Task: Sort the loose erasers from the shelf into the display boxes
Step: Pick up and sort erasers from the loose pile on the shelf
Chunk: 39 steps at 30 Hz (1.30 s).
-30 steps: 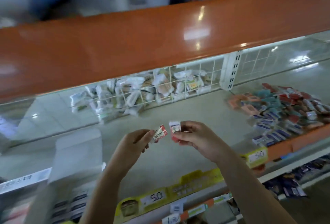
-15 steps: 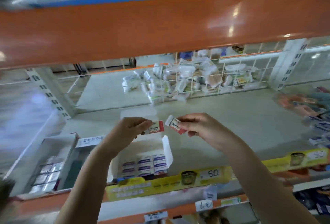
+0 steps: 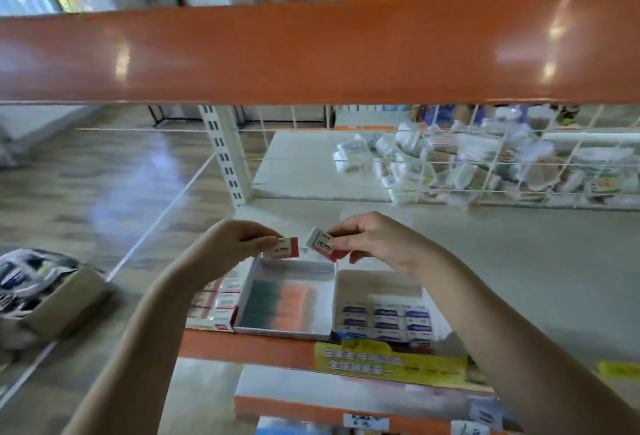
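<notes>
The left hand (image 3: pixel 239 244) is pinching a red-and-white eraser (image 3: pixel 285 247) and the right hand (image 3: pixel 375 242) is pinching a second eraser (image 3: pixel 323 244), both above the middle display box (image 3: pixel 287 329). That box is holding blurred green and orange erasers; the right box (image 3: pixel 381 282) is holding purple-labelled ones, and the left box (image 3: pixel 216 322) red-and-white ones.

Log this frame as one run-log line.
left hand: holds eraser | right hand: holds eraser | both above boxes at shelf front | neither placed yet
</notes>
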Each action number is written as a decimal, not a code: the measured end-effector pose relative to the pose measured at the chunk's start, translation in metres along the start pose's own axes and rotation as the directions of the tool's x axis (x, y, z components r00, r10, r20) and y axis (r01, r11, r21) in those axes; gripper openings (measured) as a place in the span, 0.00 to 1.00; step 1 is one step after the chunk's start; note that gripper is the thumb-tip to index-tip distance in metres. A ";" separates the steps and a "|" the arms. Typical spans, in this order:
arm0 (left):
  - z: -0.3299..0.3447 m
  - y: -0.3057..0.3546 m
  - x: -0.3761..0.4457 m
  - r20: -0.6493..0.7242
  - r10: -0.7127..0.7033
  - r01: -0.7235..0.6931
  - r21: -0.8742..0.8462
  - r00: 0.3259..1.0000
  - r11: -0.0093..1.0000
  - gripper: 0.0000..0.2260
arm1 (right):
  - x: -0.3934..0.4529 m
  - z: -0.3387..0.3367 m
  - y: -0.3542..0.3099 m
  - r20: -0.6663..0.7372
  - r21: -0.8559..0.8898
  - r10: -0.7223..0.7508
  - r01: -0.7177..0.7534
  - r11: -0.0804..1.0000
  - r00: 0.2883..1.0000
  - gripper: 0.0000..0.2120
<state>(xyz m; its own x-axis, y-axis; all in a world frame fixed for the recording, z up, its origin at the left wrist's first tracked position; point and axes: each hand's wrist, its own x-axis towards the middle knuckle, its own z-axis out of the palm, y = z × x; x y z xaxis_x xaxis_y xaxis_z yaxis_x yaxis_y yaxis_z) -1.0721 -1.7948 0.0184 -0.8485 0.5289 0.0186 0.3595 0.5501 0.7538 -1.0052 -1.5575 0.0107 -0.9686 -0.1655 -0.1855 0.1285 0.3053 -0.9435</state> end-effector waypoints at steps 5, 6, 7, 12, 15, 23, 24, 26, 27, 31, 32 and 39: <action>-0.017 -0.019 -0.016 -0.057 -0.091 0.093 0.048 0.994 0.994 0.07 | 0.023 0.018 -0.011 0.099 -0.068 -0.006 0.013 0.998 0.995 0.11; -0.019 -0.021 -0.021 -0.060 -0.105 0.107 0.044 0.993 0.993 0.05 | 0.026 0.021 -0.012 0.116 -0.081 -0.006 0.015 0.997 0.993 0.11; -0.020 -0.023 -0.025 -0.072 -0.115 0.118 0.032 0.991 0.993 0.04 | 0.028 0.024 -0.012 0.135 -0.089 -0.007 0.019 0.996 0.991 0.11; -0.026 -0.020 -0.047 -0.172 -0.188 0.190 -0.008 0.967 0.982 0.03 | 0.038 0.035 -0.016 0.199 -0.121 0.007 0.018 0.993 0.980 0.11; -0.032 -0.024 -0.058 -0.233 -0.229 0.232 -0.017 0.945 0.973 0.04 | 0.047 0.044 -0.016 0.217 -0.165 0.009 0.028 0.986 0.976 0.11; -0.051 -0.056 -0.049 -0.230 -0.284 0.303 0.049 0.931 0.952 0.07 | 0.074 0.070 -0.030 0.135 -0.331 -0.031 0.075 0.941 0.990 0.11; -0.055 -0.061 -0.044 -0.217 -0.280 0.300 0.065 0.935 0.952 0.08 | 0.079 0.073 -0.034 0.118 -0.360 -0.027 0.068 0.931 0.993 0.11; -0.064 -0.073 -0.033 -0.181 -0.263 0.283 0.098 0.948 0.954 0.07 | 0.090 0.080 -0.040 0.082 -0.388 -0.009 0.040 0.921 0.997 0.10; -0.068 -0.080 -0.027 -0.159 -0.251 0.270 0.112 0.955 0.956 0.07 | 0.096 0.084 -0.042 0.069 -0.404 0.002 0.026 0.914 0.998 0.10; -0.083 -0.103 -0.007 -0.057 -0.176 0.183 0.175 0.983 0.967 0.07 | 0.115 0.101 -0.046 0.064 -0.558 0.044 -0.001 0.830 0.997 0.10; -0.086 -0.109 -0.003 -0.034 -0.161 0.164 0.173 0.986 0.971 0.07 | 0.118 0.105 -0.046 0.061 -0.595 0.057 -0.009 0.804 0.997 0.10; -0.092 -0.131 0.022 0.104 -0.071 0.052 0.169 0.992 0.984 0.04 | 0.123 0.123 -0.042 -0.017 -0.690 0.139 -0.112 0.716 0.990 0.11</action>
<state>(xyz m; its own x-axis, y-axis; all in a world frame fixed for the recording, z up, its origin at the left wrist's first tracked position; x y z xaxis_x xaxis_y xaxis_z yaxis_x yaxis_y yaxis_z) -1.1733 -1.9149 -0.0194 -0.8267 0.5531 -0.1030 0.3752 0.6784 0.6317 -1.1035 -1.7056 -0.0063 -0.9447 -0.1058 -0.3104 0.0539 0.8836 -0.4651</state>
